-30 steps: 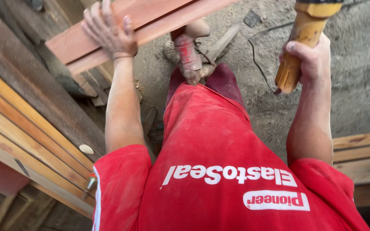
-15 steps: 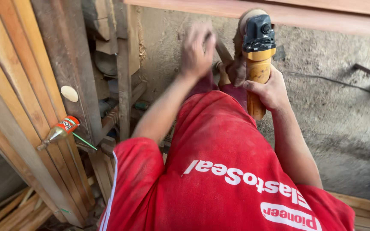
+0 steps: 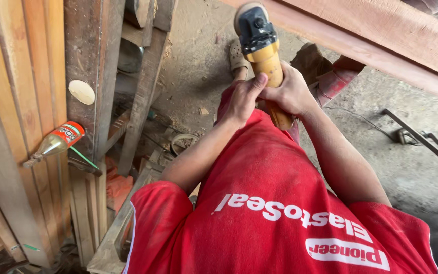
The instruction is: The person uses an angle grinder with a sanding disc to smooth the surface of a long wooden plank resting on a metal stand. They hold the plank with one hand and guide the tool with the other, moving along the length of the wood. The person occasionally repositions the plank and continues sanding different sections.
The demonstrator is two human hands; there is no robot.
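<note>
Both my hands grip one angle grinder (image 3: 260,44) with a yellow body and a dark head; its disc end points away from me. My left hand (image 3: 243,99) wraps the yellow handle from the left. My right hand (image 3: 291,94) clasps it from the right, lower down. The tool's head sits just below a long reddish wooden plank (image 3: 381,35) that crosses the top right of the view. I cannot tell whether the disc touches the plank. My red shirt fills the lower frame, and my sandalled foot (image 3: 236,56) shows beyond the grinder.
Upright wooden boards (image 3: 21,76) and a rough timber frame (image 3: 143,91) line the left side, with a small plastic bottle (image 3: 59,142) lodged among them. Metal bars (image 3: 422,139) and a thin cable lie on the dusty concrete floor (image 3: 381,127) at right.
My left hand has come off the plank and closed on the grinder's handle beside my right hand. The grinder has been raised toward the plank, and my view has swung rightward.
</note>
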